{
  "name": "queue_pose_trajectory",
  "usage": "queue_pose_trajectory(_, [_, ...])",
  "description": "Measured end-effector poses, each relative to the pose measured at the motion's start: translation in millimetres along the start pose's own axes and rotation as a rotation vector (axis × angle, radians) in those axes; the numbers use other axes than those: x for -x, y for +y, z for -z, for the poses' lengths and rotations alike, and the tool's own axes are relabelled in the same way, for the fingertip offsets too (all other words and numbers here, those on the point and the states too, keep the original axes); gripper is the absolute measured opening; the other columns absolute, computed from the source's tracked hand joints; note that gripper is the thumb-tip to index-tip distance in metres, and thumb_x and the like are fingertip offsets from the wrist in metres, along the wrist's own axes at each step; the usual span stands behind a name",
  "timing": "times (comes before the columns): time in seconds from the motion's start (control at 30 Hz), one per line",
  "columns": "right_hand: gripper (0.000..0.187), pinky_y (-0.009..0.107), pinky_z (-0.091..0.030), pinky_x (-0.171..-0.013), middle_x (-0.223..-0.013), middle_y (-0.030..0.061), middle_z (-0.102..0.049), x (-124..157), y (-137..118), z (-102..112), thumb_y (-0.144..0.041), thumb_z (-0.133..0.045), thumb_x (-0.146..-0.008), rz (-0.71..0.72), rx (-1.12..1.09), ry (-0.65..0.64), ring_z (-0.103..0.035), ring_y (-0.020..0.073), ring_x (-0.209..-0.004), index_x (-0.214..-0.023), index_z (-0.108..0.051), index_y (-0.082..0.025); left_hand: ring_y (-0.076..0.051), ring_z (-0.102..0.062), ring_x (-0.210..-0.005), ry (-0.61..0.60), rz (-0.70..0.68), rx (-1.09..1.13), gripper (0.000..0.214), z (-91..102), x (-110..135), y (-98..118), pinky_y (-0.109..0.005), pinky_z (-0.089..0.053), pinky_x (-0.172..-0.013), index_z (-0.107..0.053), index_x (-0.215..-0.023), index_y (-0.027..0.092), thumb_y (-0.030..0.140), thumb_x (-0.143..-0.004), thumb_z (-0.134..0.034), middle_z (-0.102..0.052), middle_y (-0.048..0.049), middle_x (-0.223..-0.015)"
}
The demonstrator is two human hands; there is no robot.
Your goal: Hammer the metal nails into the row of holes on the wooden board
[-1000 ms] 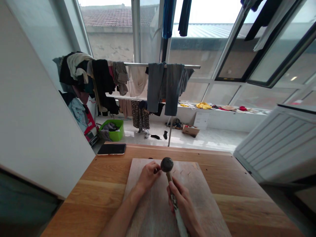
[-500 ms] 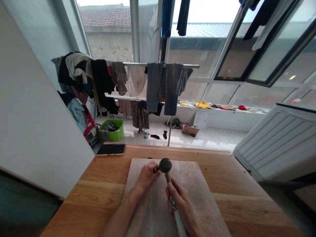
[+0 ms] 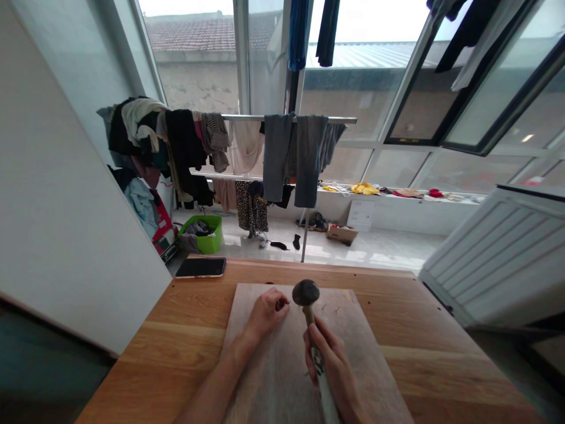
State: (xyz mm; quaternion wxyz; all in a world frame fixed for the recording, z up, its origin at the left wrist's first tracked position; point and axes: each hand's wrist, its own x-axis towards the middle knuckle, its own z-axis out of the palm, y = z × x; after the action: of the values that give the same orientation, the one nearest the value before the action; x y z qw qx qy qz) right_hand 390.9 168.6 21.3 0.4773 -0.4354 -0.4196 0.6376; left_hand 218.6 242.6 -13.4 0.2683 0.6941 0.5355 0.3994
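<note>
My right hand (image 3: 332, 359) is wrapped round the handle of a mallet (image 3: 305, 292), whose dark rounded head points away from me and up over the board. My left hand (image 3: 267, 312) rests on the far left part of the wooden board (image 3: 273, 383). Its thumb and fingers are pinched together; whatever they hold is too small to make out. The mallet head is to the right of the left fingertips, apart from them. A few thin, nail-like bits (image 3: 338, 310) lie or stand on the board beyond the right hand.
The board lies on a wooden table (image 3: 176, 347). A phone (image 3: 200, 267) is at the table's far left corner. Past the table stand a drying rack (image 3: 339, 119) with clothes and a green basket (image 3: 213, 242). A white ridged panel (image 3: 494, 265) is at the right.
The mallet and my right hand have moved right, away from the left fingertips. My left hand stays almost in place, still pinched.
</note>
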Motion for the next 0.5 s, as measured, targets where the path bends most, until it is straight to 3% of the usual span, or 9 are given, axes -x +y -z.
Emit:
queue_pose_trajectory(0.07, [0.050, 0.018, -0.036, -0.026, -0.056, -0.0072, -0.051, -1, -3, 2, -0.066, -0.067, -0.080, 0.038, -0.015, 0.046, -0.042, 0.0062, -0.029, -0.093, -0.063, -0.018, -0.013, -0.055, -0.066, 0.005, 0.000, -0.034, 0.006, 0.1, 0, 0, -0.023, -0.043, -0.064, -0.066, -0.079, 0.017, 0.013, -0.075, -0.062, -0.059, 0.0000, -0.075])
queue_pose_trajectory(0.17, [0.058, 0.019, -0.034, -0.027, -0.052, -0.0086, -0.051, -4, -11, 10, -0.065, -0.068, -0.078, 0.098, 0.023, 0.110, -0.041, 0.0076, -0.029, -0.110, -0.063, -0.017, -0.013, -0.055, -0.068, 0.019, 0.003, -0.064, 0.013, 4.2, 4, 7, -0.024, -0.044, -0.064, -0.062, -0.085, 0.017, 0.016, -0.073, -0.066, -0.059, -0.0002, -0.081])
queue_pose_trajectory(0.27, [0.066, 0.021, -0.035, -0.031, -0.045, -0.0102, -0.047, -7, -23, 29, -0.063, -0.072, -0.076, 0.127, 0.169, 0.139, -0.042, 0.0100, -0.031, -0.119, -0.061, -0.014, -0.014, -0.056, -0.070, 0.013, -0.019, -0.085, 0.010, 11.3, 16, 25, -0.026, -0.045, -0.068, -0.060, -0.089, 0.018, 0.020, -0.079, -0.063, -0.061, -0.0022, -0.088])
queue_pose_trajectory(0.37, [0.063, 0.023, -0.040, -0.037, -0.047, -0.0073, -0.052, -3, -31, 56, -0.062, -0.072, -0.075, 0.104, 0.309, 0.097, -0.048, 0.0124, -0.038, -0.115, -0.062, -0.013, -0.015, -0.058, -0.071, -0.166, -0.084, -0.148, 0.007, 14.9, 34, 51, -0.027, -0.045, -0.069, -0.062, -0.090, 0.019, 0.024, -0.086, -0.060, -0.064, -0.0025, -0.086])
queue_pose_trajectory(0.5, [0.055, 0.023, -0.039, -0.037, -0.048, -0.0074, -0.052, 15, -23, 90, -0.059, -0.067, -0.080, 0.081, 0.394, 0.095, -0.048, 0.0130, -0.038, -0.112, -0.063, -0.015, -0.021, -0.063, -0.076, -0.416, -0.179, -0.362, 0.012, 4.8, 52, 81, -0.030, -0.046, -0.068, -0.065, -0.092, 0.020, 0.025, -0.081, -0.066, -0.067, -0.0059, -0.089])
